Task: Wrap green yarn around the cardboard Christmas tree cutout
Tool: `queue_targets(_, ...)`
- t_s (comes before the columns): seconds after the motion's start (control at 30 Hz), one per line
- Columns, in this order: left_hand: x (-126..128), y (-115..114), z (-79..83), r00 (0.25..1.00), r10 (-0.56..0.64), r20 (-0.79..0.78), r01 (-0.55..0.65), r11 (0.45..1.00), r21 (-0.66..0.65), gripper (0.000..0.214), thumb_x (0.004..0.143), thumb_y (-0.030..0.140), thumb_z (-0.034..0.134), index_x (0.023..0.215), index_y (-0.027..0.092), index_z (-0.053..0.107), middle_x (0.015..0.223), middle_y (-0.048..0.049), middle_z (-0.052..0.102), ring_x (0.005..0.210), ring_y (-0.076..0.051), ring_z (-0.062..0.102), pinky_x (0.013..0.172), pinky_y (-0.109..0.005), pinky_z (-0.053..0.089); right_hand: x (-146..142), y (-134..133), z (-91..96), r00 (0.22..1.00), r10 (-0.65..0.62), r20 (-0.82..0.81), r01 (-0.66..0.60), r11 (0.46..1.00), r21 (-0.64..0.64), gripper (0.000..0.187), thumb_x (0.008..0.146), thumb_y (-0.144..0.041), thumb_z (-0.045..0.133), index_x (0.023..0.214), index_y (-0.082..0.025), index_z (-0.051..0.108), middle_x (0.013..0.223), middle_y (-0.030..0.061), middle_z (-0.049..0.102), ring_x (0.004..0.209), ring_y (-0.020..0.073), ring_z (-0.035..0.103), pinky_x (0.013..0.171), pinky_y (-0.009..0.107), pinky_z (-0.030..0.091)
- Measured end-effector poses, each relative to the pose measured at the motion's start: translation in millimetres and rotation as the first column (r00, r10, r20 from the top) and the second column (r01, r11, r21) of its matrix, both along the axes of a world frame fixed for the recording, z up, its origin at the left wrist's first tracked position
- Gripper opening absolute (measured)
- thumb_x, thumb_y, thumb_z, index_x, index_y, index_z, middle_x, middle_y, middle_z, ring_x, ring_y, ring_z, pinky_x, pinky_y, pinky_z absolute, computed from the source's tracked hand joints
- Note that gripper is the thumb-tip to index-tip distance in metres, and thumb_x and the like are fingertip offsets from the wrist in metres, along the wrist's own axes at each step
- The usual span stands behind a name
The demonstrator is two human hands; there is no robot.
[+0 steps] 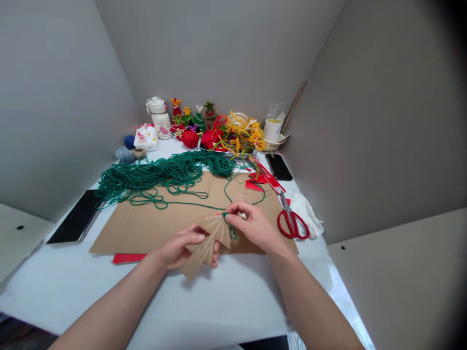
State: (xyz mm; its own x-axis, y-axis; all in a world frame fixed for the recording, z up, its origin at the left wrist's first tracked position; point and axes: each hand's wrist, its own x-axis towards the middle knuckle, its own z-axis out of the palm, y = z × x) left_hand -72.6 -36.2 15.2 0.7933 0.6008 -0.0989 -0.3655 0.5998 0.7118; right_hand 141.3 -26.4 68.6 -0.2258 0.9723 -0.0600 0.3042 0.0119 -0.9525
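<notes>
Left hand (178,250) is gripping the lower trunk end of the cardboard tree cutout (209,240), fingers closed around it, just above the surface (233,296). Right hand (255,226) is pinching green yarn (229,223) against the cutout's upper tier, fingers narrow. The cutout is lying at 9 o'clock from the right hand, touching it; its long axis is running from 7 o'clock to 1 o'clock. Both hands are on it. The cutout is brown, ribbed, with 2 stepped tiers showing. The yarn strand is trailing toward 11 o'clock to the loose yarn heap (164,175) over the cardboard sheet (153,223). Red scissors (292,221) are lying at 3 o'clock.
</notes>
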Motion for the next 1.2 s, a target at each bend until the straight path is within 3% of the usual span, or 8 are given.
queue_targets(0.27,5,-2,6.7,1.0,-0.009,-0.028,0.011,0.999,0.053,0.062,0.082,0.021,0.05,0.14,0.025,0.028,0.088,-0.0081,0.064,0.079,-0.023,0.063,0.072,-0.045,0.049,0,1,-5.7,0.973,0.043,-0.226,-0.081,0.984,-0.162,0.019,0.074,-0.035,0.062,0.073,-0.016,0.057,0.067,-0.0023,0.051,0.059,0.0095,0.045,0.058,0.023,0.035)
queue_targets(0.4,4,-2,5.0,1.0,-0.004,-0.023,0.004,0.999,0.037,0.061,0.081,0.022,0.052,0.138,0.024,0.031,0.087,-0.0082,0.065,0.079,-0.023,0.063,0.071,-0.045,0.05,4,1,-7.3,0.972,0.055,-0.227,-0.096,0.98,-0.173,0.018,0.075,-0.035,0.061,0.074,-0.017,0.059,0.066,-0.0031,0.052,0.058,0.0091,0.045,0.058,0.022,0.035)
queue_targets(0.57,1,-1,-0.4,1.0,-0.015,-0.028,0.015,1.0,0.01,0.061,0.081,0.024,0.053,0.138,0.026,0.029,0.089,-0.0079,0.065,0.078,-0.022,0.063,0.072,-0.045,0.049,6,3,-5.0,0.967,0.11,-0.23,-0.142,0.982,-0.127,0.021,0.079,-0.032,0.056,0.089,-0.017,0.066,0.084,0.0016,0.062,0.076,0.0128,0.053,0.073,0.025,0.039)
queue_targets(0.7,3,0,0.9,0.999,-0.008,-0.042,0.01,0.999,0.036,0.061,0.081,0.024,0.053,0.138,0.025,0.031,0.088,-0.008,0.064,0.077,-0.023,0.063,0.071,-0.044,0.049,4,4,-6.7,0.966,0.037,-0.256,-0.076,0.987,-0.145,0.018,0.077,-0.034,0.058,0.081,-0.017,0.063,0.073,-0.0003,0.059,0.068,0.0111,0.05,0.065,0.023,0.038)
queue_targets(0.93,5,0,3.4,0.996,-0.012,-0.085,0.018,0.997,0.07,0.064,0.082,0.022,0.051,0.14,0.028,0.025,0.088,-0.0085,0.065,0.076,-0.023,0.064,0.069,-0.044,0.049,3,2,-15.0,0.971,0.065,-0.231,-0.106,0.98,-0.169,0.023,0.079,-0.039,0.059,0.075,-0.016,0.058,0.064,-0.0034,0.049,0.056,0.0081,0.042,0.056,0.021,0.034)
queue_targets(1.03,3,0,2.2,0.998,-0.016,-0.069,0.02,0.998,0.054,0.066,0.081,0.022,0.051,0.141,0.026,0.024,0.087,-0.0085,0.064,0.075,-0.023,0.064,0.07,-0.045,0.049,3,2,-12.4,0.967,0.103,-0.231,-0.142,0.978,-0.156,0.023,0.081,-0.039,0.058,0.078,-0.017,0.06,0.07,-0.0016,0.055,0.064,0.01,0.048,0.062,0.022,0.038)
queue_targets(1.13,1,1,1.5,0.999,-0.005,-0.038,0.006,0.999,0.034,0.066,0.081,0.022,0.05,0.142,0.024,0.023,0.087,-0.0087,0.064,0.076,-0.023,0.064,0.071,-0.044,0.049,4,1,-6.5,0.938,0.218,-0.271,-0.251,0.963,-0.094,0.025,0.084,-0.041,0.054,0.093,-0.02,0.062,0.089,0.0016,0.061,0.086,0.014,0.053,0.076,0.024,0.04)
queue_targets(1.2,-1,1,2.3,1.0,0.015,-0.009,-0.014,0.999,0.029,0.066,0.081,0.022,0.05,0.141,0.023,0.023,0.087,-0.0089,0.064,0.078,-0.023,0.063,0.07,-0.042,0.05,5,1,-5.0,0.92,0.275,-0.28,-0.307,0.948,-0.078,0.03,0.085,-0.044,0.052,0.101,-0.021,0.061,0.094,0.0023,0.061,0.09,0.0148,0.053,0.079,0.025,0.04)
